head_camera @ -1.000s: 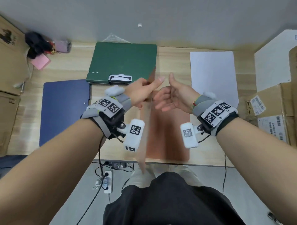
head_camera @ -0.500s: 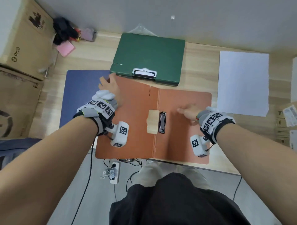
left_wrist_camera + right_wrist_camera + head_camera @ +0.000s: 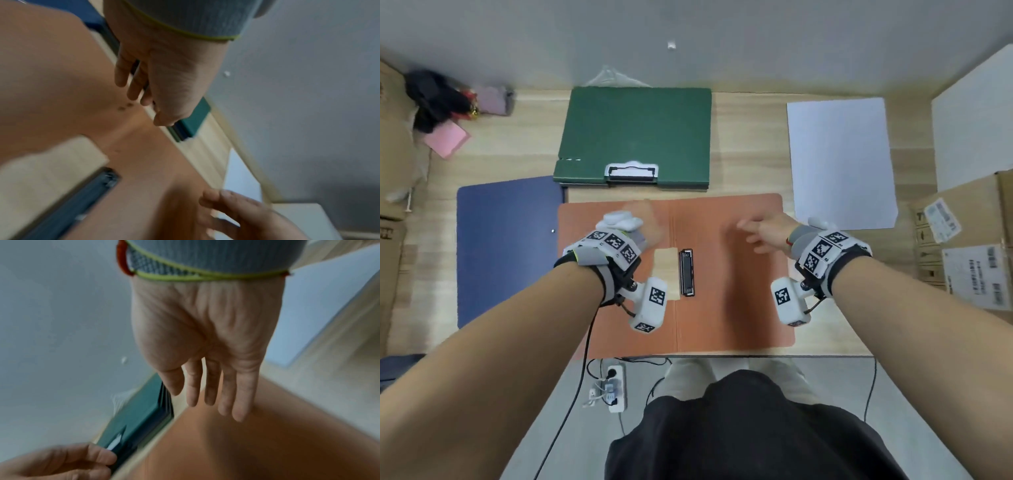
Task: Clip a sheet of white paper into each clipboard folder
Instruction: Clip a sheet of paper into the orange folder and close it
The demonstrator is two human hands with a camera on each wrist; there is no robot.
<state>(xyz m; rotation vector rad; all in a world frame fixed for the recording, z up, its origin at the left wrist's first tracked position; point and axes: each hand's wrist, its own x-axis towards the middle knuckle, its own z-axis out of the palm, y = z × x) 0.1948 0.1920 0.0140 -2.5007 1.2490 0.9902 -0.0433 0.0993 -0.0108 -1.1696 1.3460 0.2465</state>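
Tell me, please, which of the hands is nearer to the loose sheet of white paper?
Right. The right hand is over the orange folder's right half, next to the white paper; the left hand is over its left half, farther away.

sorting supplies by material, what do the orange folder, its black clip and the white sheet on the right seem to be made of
Orange folder: probably matte card or thin plastic; it lies flat with a scored fold line and no glare.
Black clip: likely metal, painted or plated dark; narrow rigid bar with small bright glints at its ends.
White sheet: plain paper, thin and matte, flat on the wooden desk.
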